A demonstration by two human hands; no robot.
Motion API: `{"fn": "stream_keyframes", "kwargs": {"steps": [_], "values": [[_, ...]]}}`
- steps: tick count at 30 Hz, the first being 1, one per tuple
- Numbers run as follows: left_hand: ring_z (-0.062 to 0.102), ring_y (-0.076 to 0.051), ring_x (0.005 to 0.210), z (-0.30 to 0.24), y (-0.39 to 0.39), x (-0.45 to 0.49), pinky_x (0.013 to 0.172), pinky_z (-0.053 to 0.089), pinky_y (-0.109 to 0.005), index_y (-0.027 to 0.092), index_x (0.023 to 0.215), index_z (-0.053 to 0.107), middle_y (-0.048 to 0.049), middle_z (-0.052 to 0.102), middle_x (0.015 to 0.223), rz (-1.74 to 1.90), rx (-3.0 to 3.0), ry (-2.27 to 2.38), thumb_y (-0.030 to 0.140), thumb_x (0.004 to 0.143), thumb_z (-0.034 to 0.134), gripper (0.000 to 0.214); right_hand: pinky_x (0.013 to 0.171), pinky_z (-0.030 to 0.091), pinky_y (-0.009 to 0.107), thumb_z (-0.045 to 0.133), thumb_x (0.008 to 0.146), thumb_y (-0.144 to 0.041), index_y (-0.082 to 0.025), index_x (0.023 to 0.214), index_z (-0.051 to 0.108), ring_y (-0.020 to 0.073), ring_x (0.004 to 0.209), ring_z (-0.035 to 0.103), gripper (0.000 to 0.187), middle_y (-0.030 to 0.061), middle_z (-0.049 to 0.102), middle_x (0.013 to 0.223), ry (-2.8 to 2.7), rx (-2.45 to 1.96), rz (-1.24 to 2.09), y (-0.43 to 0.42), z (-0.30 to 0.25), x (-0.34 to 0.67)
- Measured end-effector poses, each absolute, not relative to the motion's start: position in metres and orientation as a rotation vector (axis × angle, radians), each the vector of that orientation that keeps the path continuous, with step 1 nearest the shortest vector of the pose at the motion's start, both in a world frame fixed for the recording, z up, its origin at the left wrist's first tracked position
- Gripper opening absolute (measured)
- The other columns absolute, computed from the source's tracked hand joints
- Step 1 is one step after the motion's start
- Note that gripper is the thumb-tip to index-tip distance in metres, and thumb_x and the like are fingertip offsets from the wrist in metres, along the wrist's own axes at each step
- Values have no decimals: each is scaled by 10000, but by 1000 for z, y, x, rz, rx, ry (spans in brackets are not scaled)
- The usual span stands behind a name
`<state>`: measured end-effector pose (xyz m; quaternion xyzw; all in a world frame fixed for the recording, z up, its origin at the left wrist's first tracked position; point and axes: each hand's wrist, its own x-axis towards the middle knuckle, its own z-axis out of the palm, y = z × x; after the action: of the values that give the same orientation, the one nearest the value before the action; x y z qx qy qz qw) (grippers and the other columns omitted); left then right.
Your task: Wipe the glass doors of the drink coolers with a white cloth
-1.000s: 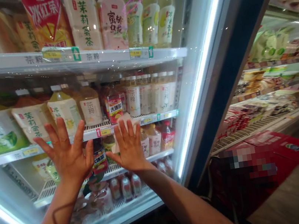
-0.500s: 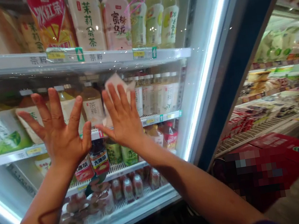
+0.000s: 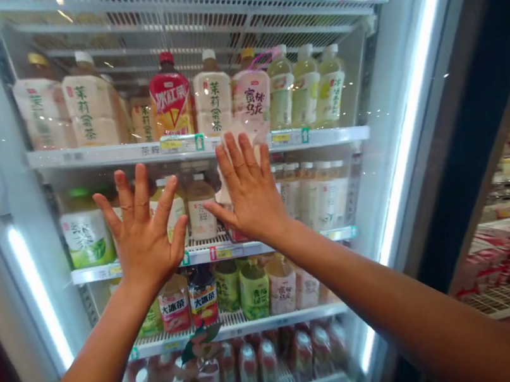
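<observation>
My left hand (image 3: 149, 235) is spread wide, fingers up, against the glass door (image 3: 412, 59) of a drinks cooler, with nothing in it. To its right, my right hand (image 3: 256, 200) lies flat over a thin white cloth or tissue (image 3: 223, 194), holding it to the glass. Parts of the cloth stick out beside and above the fingers; the rest is hidden under the hand. Behind the glass, a green tea bottle (image 3: 88, 238) stands left of my left hand. A pink-labelled bottle (image 3: 250, 92) and a red-labelled bottle (image 3: 171, 101) are on the shelf above.
Shelves (image 3: 200, 145) of bottled drinks fill the cooler, with price tags along their edges. Bright light strips (image 3: 415, 109) run down both sides. A dark door frame (image 3: 465, 89) borders it on the right, with shelves of packaged goods (image 3: 508, 249) beyond.
The view has shifted so more of the cooler's upper and left shelves show. My right hand and the cloth have slid up the glass; the left hand stays spread lower down.
</observation>
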<state>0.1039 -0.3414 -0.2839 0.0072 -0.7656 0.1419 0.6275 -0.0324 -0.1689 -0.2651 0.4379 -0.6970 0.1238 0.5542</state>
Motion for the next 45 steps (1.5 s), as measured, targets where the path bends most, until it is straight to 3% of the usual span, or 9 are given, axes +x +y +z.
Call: {"fn": "stream_keyframes", "kwargs": {"steps": [4, 8, 14, 21, 26, 29, 32, 39, 45], "values": [[-132, -224, 1607, -289, -351, 110, 1280, -152, -531, 371, 1633, 182, 54, -94, 1734, 348, 45, -1718, 375, 989, 533, 733, 1301, 14, 611, 417, 948, -741, -50, 1645, 21, 339, 1604, -101, 1059, 172, 67, 1735, -1544, 1120, 201, -174, -279, -21], [-110, -244, 1611, -296, -370, 120, 1277, -146, -550, 374, 1631, 187, 28, -59, 1743, 362, 79, -1711, 357, 985, 548, 740, 1316, -27, 550, 450, 895, -807, -80, 1634, 202, 318, 1613, -57, 1065, 123, 166, 1730, -1370, 1394, -73, -180, -309, -22], [-90, -264, 1614, -298, -391, 136, 1276, -131, -576, 369, 1635, 170, 3, -43, 1746, 352, 125, -1704, 342, 989, 543, 747, 1292, 28, 618, 460, 928, -748, -33, 1632, 132, 367, 1609, 7, 1056, 193, 98, 1727, -1412, 1223, 142, -216, -238, -8], [-60, -273, 1615, -305, -412, 158, 1277, -138, -572, 392, 1633, 149, 4, -17, 1748, 337, 154, -1711, 339, 988, 545, 759, 1322, 73, 521, 457, 874, -824, -81, 1622, 250, 303, 1614, 68, 1074, 125, 216, 1721, -1104, 1648, -287, -237, -264, -1], [-73, -267, 1615, -305, -414, 161, 1274, -123, -600, 396, 1632, 150, 4, -20, 1747, 342, 138, -1691, 310, 985, 542, 761, 1302, 0, 593, 441, 907, -791, -68, 1639, 125, 341, 1612, 12, 1076, 165, 113, 1734, -1380, 1345, 62, -246, -190, 6], [-74, -262, 1615, -303, -411, 161, 1276, -127, -591, 385, 1634, 155, -1, -14, 1747, 334, 125, -1681, 303, 985, 543, 761, 1319, 4, 546, 463, 869, -834, -79, 1633, 181, 304, 1617, 18, 1111, 136, 156, 1730, -1324, 1491, -105, -240, -206, 14], [-61, -271, 1615, -300, -410, 159, 1279, -122, -585, 381, 1636, 155, -11, -1, 1748, 325, 110, -1673, 307, 985, 542, 761, 1333, 42, 476, 395, 914, -812, -123, 1629, 237, 232, 1617, 77, 1006, 79, 196, 1725, -1200, 1678, -354, -228, -233, 11], [-50, -270, 1617, -296, -397, 145, 1281, -130, -567, 372, 1639, 152, -15, 5, 1750, 336, 63, -1665, 305, 988, 536, 759, 1307, 17, 583, 463, 885, -820, -53, 1629, 189, 345, 1612, 28, 1103, 173, 106, 1724, -1387, 1389, -78, -209, -201, -6], [-40, -271, 1619, -297, -379, 130, 1286, -119, -557, 358, 1638, 172, -23, 21, 1750, 340, 10, -1678, 320, 983, 549, 757, 1327, 94, 505, 426, 922, -793, -120, 1631, 222, 244, 1615, 86, 999, 89, 185, 1723, -1230, 1681, -315, -162, -241, -39]]}}
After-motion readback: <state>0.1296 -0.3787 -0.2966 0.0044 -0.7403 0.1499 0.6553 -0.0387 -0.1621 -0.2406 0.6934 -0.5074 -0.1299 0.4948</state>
